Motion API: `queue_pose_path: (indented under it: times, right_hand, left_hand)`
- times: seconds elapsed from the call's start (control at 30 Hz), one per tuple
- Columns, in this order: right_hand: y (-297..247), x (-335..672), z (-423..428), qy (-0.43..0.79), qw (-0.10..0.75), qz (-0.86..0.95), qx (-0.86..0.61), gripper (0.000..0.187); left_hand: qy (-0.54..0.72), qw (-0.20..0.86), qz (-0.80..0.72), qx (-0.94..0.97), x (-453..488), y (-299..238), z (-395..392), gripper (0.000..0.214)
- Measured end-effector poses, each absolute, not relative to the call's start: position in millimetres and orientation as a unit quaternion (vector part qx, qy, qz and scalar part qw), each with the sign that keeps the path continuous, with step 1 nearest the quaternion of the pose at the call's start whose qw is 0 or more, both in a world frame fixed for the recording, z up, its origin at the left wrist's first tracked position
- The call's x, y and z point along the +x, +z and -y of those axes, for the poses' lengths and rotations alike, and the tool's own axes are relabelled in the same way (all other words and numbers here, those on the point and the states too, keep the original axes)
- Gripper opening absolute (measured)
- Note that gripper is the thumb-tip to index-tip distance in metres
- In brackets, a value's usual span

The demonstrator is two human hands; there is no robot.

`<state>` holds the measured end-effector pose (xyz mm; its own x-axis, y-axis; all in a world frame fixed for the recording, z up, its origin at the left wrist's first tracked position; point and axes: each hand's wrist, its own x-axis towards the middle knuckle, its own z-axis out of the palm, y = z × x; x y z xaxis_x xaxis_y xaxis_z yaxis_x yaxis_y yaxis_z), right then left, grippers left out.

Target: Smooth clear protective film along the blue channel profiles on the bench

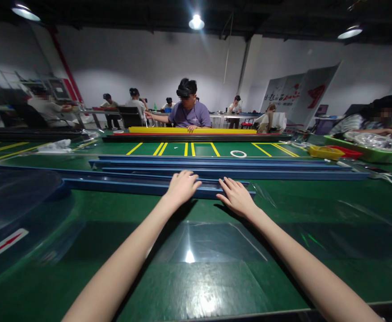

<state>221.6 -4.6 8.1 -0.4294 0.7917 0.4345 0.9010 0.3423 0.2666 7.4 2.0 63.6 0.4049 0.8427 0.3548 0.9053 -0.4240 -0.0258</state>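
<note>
A long blue trough-shaped profile lies across the green table, its right end just past my right hand. My left hand rests over this profile with the fingers stretched forward across it. Close to the right end, my right hand lies on the same profile, fingers spread and thumb pointing left. Neither hand is wrapped round it. Just beyond, more blue profiles lie side by side. A clear plastic sheet is spread on the table between my forearms.
At left stands a dark blue rounded object with a red arrow label. Across the table a person in a purple shirt touches a yellow profile. A white ring, a yellow tray and a green basin sit further back.
</note>
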Motion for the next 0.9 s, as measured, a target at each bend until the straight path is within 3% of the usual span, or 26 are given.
queue_pose_path:
  times: [0.27, 0.7, 0.9]
  right_hand:
    - [6.6, 222.7, 5.1, -0.255, 0.147, 0.812, -0.504, 0.06]
    - [20.7, 218.1, 13.6, -0.272, 0.16, 0.807, -0.499, 0.047]
    - [16.8, 216.6, 15.2, -0.247, 0.17, 0.853, -0.427, 0.041]
  left_hand:
    - [-0.227, 0.177, 0.469, -0.835, 41.1, -0.6, 13.3, 0.044]
    - [-0.28, 0.192, 0.542, -0.769, 41.4, -2.4, 15.1, 0.035]
    - [-0.269, 0.169, 0.463, -0.827, 39.8, -0.6, 12.9, 0.04]
